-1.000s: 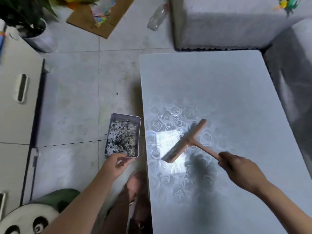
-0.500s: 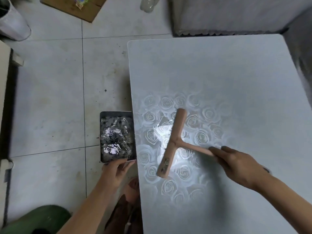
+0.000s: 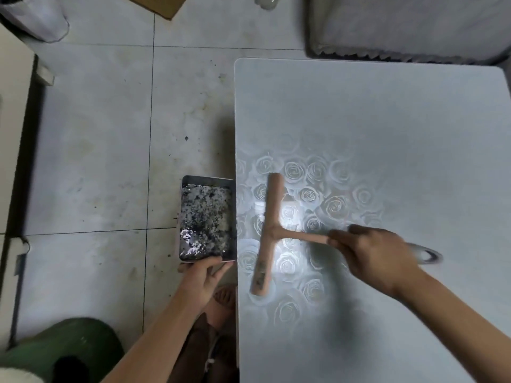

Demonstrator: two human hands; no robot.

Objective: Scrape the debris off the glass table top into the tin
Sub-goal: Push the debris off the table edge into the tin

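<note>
A pink T-shaped scraper (image 3: 269, 233) lies blade-down on the glass table top (image 3: 387, 134), its blade roughly parallel to the table's left edge and close to it. My right hand (image 3: 370, 255) grips its handle from the right. A rectangular tin (image 3: 206, 221), full of grey and black debris, sits tucked against the table's left edge, below the top's level. My left hand (image 3: 203, 277) holds the tin's near edge. I can make out no loose debris on the rose-patterned glass.
A covered sofa or bed (image 3: 409, 26) stands past the table's far edge. A white pot (image 3: 36, 17) and a cardboard sheet (image 3: 157, 4) lie on the tiled floor at far left. A green cushion (image 3: 63, 349) sits near bottom left. A foot (image 3: 224, 299) is under the table edge.
The scraper has swung so its blade runs parallel to the left edge and has slid left toward the tin. The tin has come up against the table edge. The camera tilted down and closer.
</note>
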